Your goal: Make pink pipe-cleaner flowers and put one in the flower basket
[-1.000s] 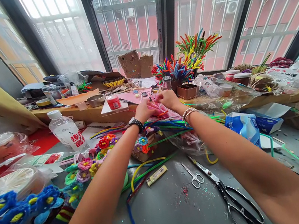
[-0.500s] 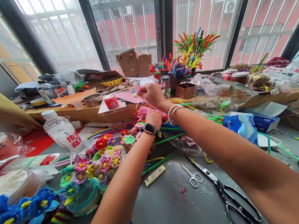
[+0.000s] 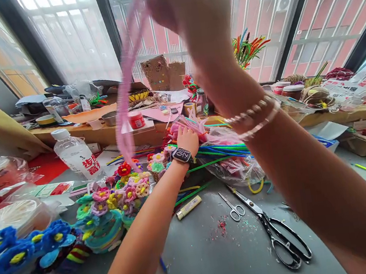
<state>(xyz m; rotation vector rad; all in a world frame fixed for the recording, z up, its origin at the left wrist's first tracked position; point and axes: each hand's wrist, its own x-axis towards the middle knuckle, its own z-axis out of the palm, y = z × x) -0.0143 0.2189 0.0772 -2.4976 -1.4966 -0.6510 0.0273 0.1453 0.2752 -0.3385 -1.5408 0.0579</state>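
Observation:
Raised high in front of the window, my right hand (image 3: 193, 6) is closed on a few pink pipe cleaners (image 3: 123, 86), which hang down to the left, blurred by motion. My left hand (image 3: 187, 141) reaches to the back of the table and rests on a bundle of pink pipe cleaners (image 3: 193, 124) in clear plastic; its fingers are curled over the bundle. Beside the bundle lie green and blue pipe cleaners (image 3: 225, 149). Close to my left wrist stand small pipe-cleaner flowers (image 3: 130, 194) in pink, yellow and red.
Large black-handled scissors (image 3: 266, 220), small scissors (image 3: 233, 209) and a pale yellow tube (image 3: 189, 207) lie on the grey table. A water bottle (image 3: 77, 156) and blue pipe-cleaner flowers (image 3: 19, 255) stand at left. A wooden ledge (image 3: 101, 137) with jars and clutter runs under the window.
My right hand has risen up and toward me, drawing long pink pipe cleaners out of the bundle. My left hand has stayed at the bundle.

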